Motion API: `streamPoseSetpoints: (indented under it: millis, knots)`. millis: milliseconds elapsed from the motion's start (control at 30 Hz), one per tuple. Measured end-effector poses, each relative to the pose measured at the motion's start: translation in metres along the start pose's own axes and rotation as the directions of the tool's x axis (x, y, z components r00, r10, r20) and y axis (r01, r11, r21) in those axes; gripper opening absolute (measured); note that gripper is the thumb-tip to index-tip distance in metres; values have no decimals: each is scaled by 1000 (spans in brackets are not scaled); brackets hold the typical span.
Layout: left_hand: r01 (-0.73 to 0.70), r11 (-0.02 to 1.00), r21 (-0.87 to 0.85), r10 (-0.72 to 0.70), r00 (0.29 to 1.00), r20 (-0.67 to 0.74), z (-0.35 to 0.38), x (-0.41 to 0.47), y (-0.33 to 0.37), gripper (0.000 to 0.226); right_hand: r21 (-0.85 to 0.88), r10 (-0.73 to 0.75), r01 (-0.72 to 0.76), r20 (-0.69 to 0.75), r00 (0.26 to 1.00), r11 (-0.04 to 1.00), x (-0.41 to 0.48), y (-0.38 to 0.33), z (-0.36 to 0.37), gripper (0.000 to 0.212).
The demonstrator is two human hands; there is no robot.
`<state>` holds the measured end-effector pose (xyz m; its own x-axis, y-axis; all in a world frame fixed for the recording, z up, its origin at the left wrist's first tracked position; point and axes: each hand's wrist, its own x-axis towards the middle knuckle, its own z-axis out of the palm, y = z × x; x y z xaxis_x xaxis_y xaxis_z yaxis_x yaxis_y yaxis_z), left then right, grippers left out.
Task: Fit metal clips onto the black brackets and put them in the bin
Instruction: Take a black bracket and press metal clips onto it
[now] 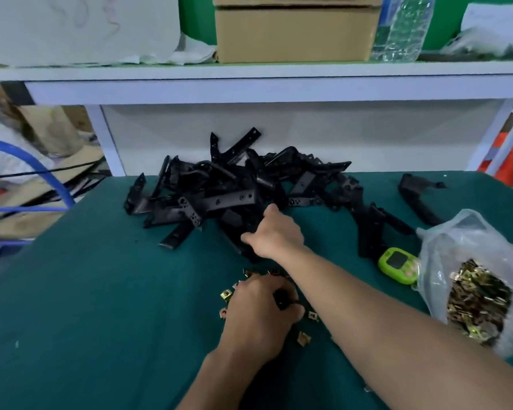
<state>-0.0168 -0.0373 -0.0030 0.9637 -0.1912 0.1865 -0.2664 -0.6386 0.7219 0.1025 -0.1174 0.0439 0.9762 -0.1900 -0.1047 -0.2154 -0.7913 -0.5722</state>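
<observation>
Brackets point(219, 199) lie heaped at the far side of the green table point(101, 291). Right hand point(274, 235) is at the heap's near edge; its fingers are hidden, so grip cannot be told. Left hand point(258, 318) sits over loose clips point(226, 293), fingers curled round a small black part point(282, 298), possibly a bracket. Bag point(468, 241) of clips lies at right.

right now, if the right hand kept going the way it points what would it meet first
The right hand points into the pile of black brackets, probably touching it; a bracket comes first, depth unclear.
</observation>
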Motion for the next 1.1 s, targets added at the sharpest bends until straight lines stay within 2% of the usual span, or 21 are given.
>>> streamPoseSetpoints:
  millis: [100, 200, 300, 367, 400, 433, 500, 533, 567, 600, 667, 733, 800, 867, 967, 1033, 1100]
  knots:
    - [40, 999, -29, -40, 999, 16, -2, 2, -3, 11, -181, 7, -8, -9, 1000, 983, 3, -6, 3, 72]
    - [82, 995, -49, -83, 996, -19, -6, 4, -5, 14, -389, -58, 0, -137, 989, 921, -3, 0, -12, 82]
    - [98, 992, -79, -104, 991, -82, -7, 4, -6, 15, -404, -131, 34, -214, 968, 914, -22, 23, -32, 82]
    - [108, 991, -74, -117, 984, -137, -8, 3, -6, 12, -165, -113, 86, -163, 980, 983, -39, 45, -44, 78]
    - [120, 989, -86, -132, 980, -152, -9, 2, -5, 12, 39, -75, 79, -100, 992, 996, -48, 55, -50, 72]
    - [130, 986, -104, -146, 977, -158, -10, 1, -4, 15, 265, -46, 51, -24, 999, 963, -56, 66, -56, 61]
    - [124, 984, -128, -144, 975, -166, -10, -2, -4, 19, 642, -59, -52, 149, 987, 765, -72, 87, -62, 41]
    - [119, 982, -145, -144, 974, -175, -10, -3, -3, 20, 741, -95, -91, 204, 974, 665, -82, 96, -63, 33]
    - [119, 978, -170, -152, 969, -196, -10, -6, -1, 21, 786, -123, -112, 233, 965, 607, -92, 104, -63, 29]
    - [120, 974, -193, -164, 959, -231, -11, -8, 0, 22, 783, -132, -116, 245, 960, 611, -100, 109, -63, 29]
    - [123, 964, -234, -191, 937, -294, -14, -10, 0, 29, 691, -107, -82, 226, 968, 719, -112, 117, -62, 32]
    - [143, 926, -349, -246, 930, -273, -17, -8, -2, 29, 604, -87, -29, 162, 983, 796, -116, 120, -61, 26]
    - [153, 822, -548, -312, 927, -210, -18, -6, -2, 20, 539, -138, 32, 157, 978, 842, -118, 124, -63, 13]
    - [142, 724, -674, -339, 925, -169, -18, -7, 1, 20, 437, -223, 120, 193, 955, 891, -121, 127, -63, 20]
    - [122, 681, -722, -310, 941, -133, -17, -8, 8, 19, 125, -263, 245, 161, 951, 962, -122, 129, -60, 24]
    - [119, 688, -716, -276, 955, -107, -16, -9, 10, 21, -125, -275, 280, 55, 960, 952, -126, 129, -56, 24]
    - [126, 743, -657, -233, 969, -78, -13, -9, 11, 22, -324, -310, 267, -89, 947, 908, -129, 129, -49, 36]
